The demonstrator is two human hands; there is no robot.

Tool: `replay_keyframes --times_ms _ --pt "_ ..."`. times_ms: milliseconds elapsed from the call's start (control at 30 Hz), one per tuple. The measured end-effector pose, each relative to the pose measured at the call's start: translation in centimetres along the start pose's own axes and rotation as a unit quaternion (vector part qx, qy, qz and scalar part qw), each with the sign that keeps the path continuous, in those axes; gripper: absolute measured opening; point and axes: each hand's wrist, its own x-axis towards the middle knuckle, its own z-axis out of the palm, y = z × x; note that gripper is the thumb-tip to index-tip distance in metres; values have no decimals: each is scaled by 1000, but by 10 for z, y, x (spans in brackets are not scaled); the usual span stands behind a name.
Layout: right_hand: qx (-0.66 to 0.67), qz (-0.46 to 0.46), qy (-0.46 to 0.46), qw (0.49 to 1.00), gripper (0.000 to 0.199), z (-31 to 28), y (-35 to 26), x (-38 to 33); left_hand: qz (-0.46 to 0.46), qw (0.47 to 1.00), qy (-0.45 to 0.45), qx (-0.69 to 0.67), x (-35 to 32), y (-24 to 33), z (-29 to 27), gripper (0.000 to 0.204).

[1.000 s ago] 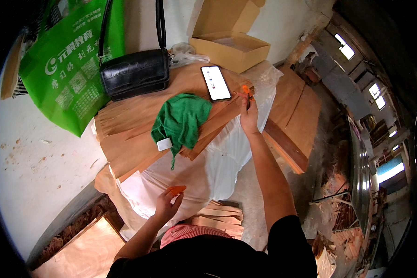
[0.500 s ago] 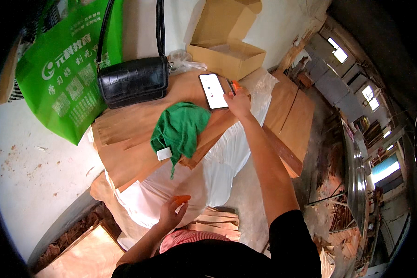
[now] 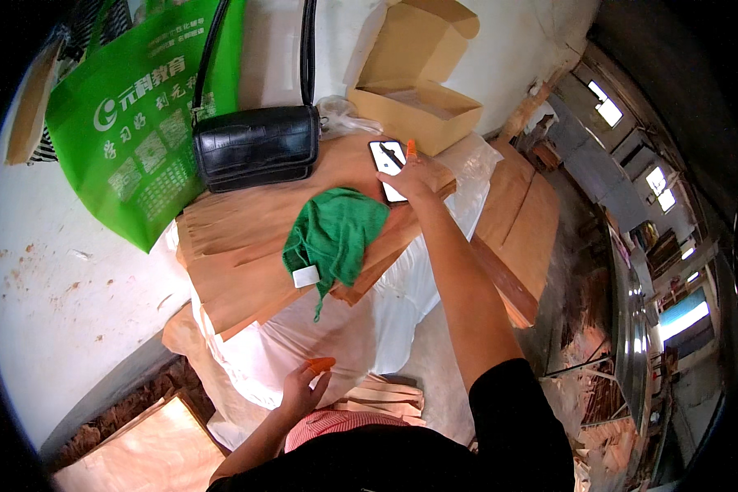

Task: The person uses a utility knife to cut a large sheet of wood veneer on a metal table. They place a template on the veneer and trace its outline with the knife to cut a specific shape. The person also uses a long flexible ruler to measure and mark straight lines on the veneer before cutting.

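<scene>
The phone [image 3: 388, 166] lies flat, screen up, on stacked brown paper sheets [image 3: 246, 246] in the upper centre of the frame. It is judged rigid, smooth and breakable; take hold at the long edges. The right hand [image 3: 410, 175] rests on it, fingers spread (orange fingertip cover visible), gripping nothing. The left hand [image 3: 303, 385], lower centre, is loosely curled and empty. A green cloth [image 3: 336, 238] lies just beside; a black handbag [image 3: 258, 148] and cardboard box [image 3: 414, 102] stand behind.

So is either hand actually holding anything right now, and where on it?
Nothing is clearly held. The right hand rests on the smartphone, fingers over its lower edge, touching rather than gripping. The left hand is near the white sheet, fingers loosely curled.
</scene>
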Motion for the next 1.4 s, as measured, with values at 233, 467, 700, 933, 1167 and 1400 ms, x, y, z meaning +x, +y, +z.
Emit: replay_keyframes --times_ms 233,467,700,933,1167,1400 --pt "-51 -17 -22 998 109 12 -1 12 24 1000 6 14 2 -3 -1 22" --pt "-69 6 -80 994 102 -7 -17 2 39 999 -8 17 17 10 -2 23" --pt "337 -30 149 929 69 -17 47 -41 111 983 91 116 76 44 -20 28" --pt "546 112 -142 818 39 21 131 -198 161 929 189 273 177 88 -21 34" --pt "647 248 -167 702 33 42 189 -366 192 899 184 348 204 76 -10 28" --pt "699 387 -63 599 32 60 261 -482 137 925 183 -304 135 175 4 12"
